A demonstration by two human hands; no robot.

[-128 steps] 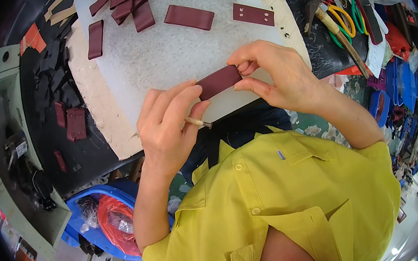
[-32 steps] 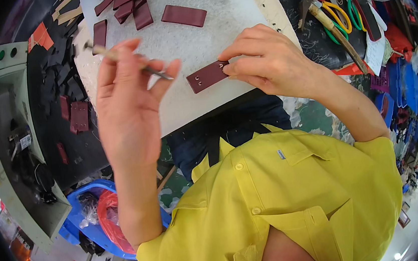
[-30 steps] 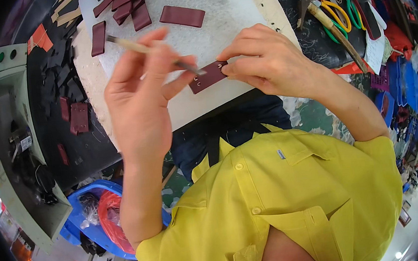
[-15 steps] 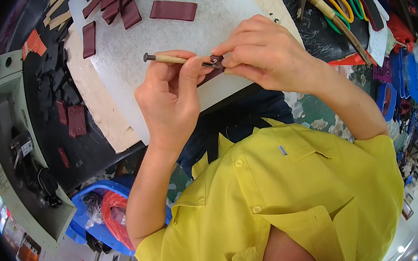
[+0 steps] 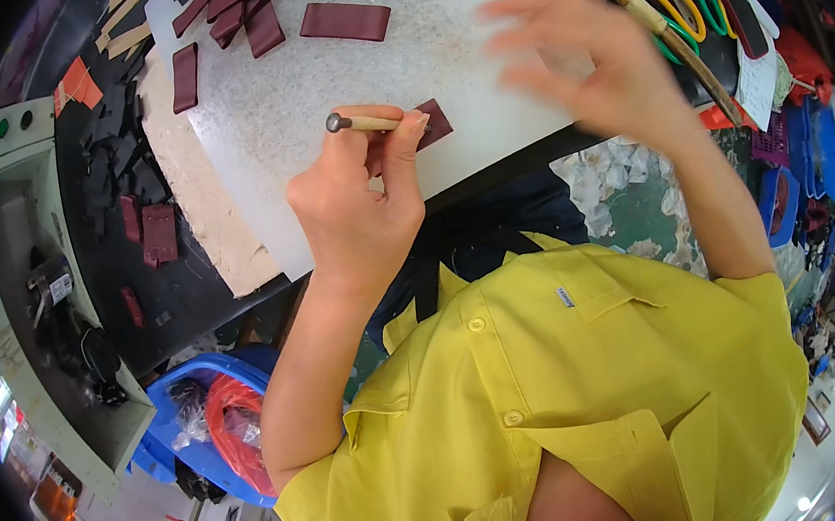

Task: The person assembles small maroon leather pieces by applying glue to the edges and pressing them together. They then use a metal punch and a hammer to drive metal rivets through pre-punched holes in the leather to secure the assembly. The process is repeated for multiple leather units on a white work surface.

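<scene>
My left hand [image 5: 360, 211] is closed around a slim wooden-handled punch [image 5: 369, 123] with a metal cap. Its working end is hidden by my thumb and fingers, over a small dark red leather piece [image 5: 438, 126]. That piece lies near the front edge of a pale, worn work board [image 5: 359, 75]. Away from the board's surface, to the right, my right hand [image 5: 609, 61] is blurred by motion. Its fingers stretch apart and hold nothing. Nearest to it is a hammer [image 5: 673, 45] with a wooden handle.
Several dark red leather strips [image 5: 346, 21] lie on the far part of the board. Black scraps [image 5: 113, 129] cover the table's left side, beside a grey machine housing [image 5: 11, 159]. Scissors [image 5: 676, 4] with yellow handles lie at far right. A blue bin [image 5: 175, 399] stands below left.
My right hand has let go of the leather piece and swung right, toward the hammer. My left hand has shifted slightly right, and the punch's capped end now points more toward me.
</scene>
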